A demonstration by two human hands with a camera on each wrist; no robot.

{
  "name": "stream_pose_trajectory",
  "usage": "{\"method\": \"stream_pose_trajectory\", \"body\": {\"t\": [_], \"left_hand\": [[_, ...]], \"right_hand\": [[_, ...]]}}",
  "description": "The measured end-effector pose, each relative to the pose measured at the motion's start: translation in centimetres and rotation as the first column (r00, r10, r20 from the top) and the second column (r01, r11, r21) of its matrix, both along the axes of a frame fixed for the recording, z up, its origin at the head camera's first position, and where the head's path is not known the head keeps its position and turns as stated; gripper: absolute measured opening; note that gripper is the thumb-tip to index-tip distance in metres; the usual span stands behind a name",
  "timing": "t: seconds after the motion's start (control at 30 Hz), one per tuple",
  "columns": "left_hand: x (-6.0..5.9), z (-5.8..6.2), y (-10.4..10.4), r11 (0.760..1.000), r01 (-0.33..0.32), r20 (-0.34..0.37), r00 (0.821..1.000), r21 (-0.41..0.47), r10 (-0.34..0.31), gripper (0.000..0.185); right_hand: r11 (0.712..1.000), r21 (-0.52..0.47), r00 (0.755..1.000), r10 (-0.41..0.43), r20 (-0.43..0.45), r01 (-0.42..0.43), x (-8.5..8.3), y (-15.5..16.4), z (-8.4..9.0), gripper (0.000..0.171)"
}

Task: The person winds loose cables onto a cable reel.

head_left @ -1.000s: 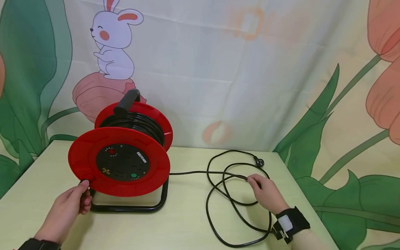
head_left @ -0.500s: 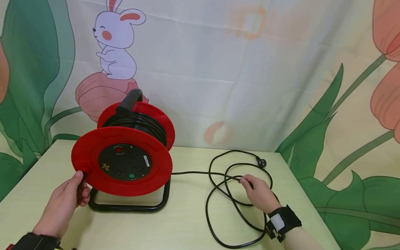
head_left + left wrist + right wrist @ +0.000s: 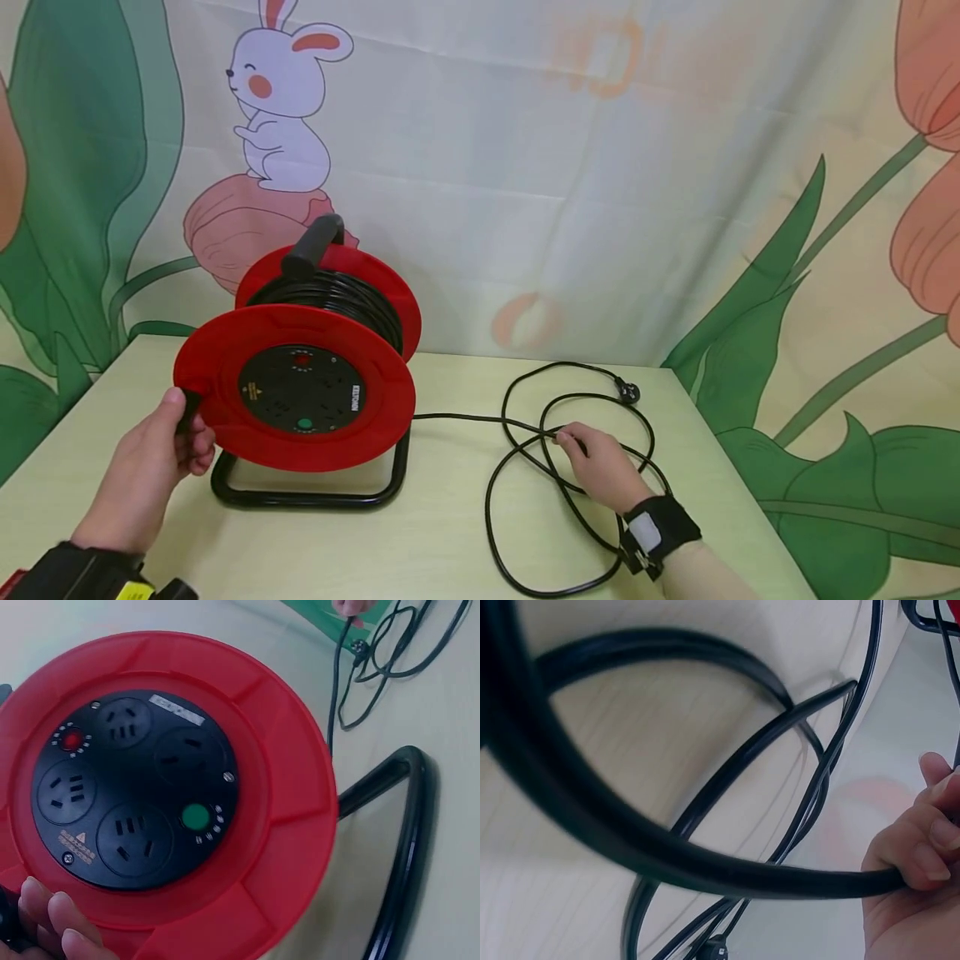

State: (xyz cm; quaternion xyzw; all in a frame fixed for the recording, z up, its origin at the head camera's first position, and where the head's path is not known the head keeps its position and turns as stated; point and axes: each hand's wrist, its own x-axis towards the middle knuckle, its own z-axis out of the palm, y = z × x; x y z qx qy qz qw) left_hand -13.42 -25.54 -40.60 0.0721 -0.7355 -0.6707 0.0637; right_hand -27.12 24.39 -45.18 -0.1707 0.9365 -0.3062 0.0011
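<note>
A red cable reel (image 3: 202, 350) with a black socket panel (image 3: 300, 390) stands on the table's left side. My left hand (image 3: 153, 462) grips the small black crank knob (image 3: 189, 410) at the left of the reel's front disc. Curled fingertips (image 3: 64, 911) show beside the panel in the left wrist view. Black cable (image 3: 330, 292) is wound between the two discs. From the reel a stretch of cable (image 3: 465, 417) runs right to my right hand (image 3: 600, 467), whose fingers are curled round it. In the right wrist view the cable (image 3: 795, 883) enters that fist.
Loose cable loops (image 3: 491, 517) lie on the pale table (image 3: 315, 550) around the right hand, with a black plug (image 3: 628, 392) at their far end. A black tube stand (image 3: 307, 500) carries the reel, and a dark handle (image 3: 311, 246) tops it. A printed curtain (image 3: 465, 208) hangs behind.
My left hand has carried the knob up and left, and the front disc with its socket panel has turned clockwise. My right hand, still gripping the cable, has come left towards the reel.
</note>
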Motion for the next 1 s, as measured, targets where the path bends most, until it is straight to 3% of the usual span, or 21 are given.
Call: {"method": "stream_pose_trajectory", "body": {"t": [0.37,0.53,0.73,1.0], "left_hand": [[-0.3,1.6,-0.3,0.998,0.047,-0.077,0.996,0.033,-0.045,0.056],[-0.3,2.4,-0.2,0.994,0.056,-0.087,0.994,-0.095,-0.064,0.053],[-0.2,3.5,0.1,0.963,0.039,-0.111,0.991,-0.267,-0.071,0.053],[-0.2,4.7,0.7,0.953,0.014,-0.119,0.991,-0.302,-0.052,0.049]], "right_hand": [[0.999,0.003,0.999,0.036,-0.004,-0.036,-0.1,-1.5,-0.5,0.021],[0.999,0.005,0.999,0.050,0.008,-0.050,0.0,-2.2,-0.3,0.019],[0.997,0.003,0.997,0.080,0.001,-0.080,0.1,-3.0,-0.1,0.022],[0.993,0.014,0.993,0.117,-0.017,-0.117,0.1,-3.9,-0.3,0.023]]}}
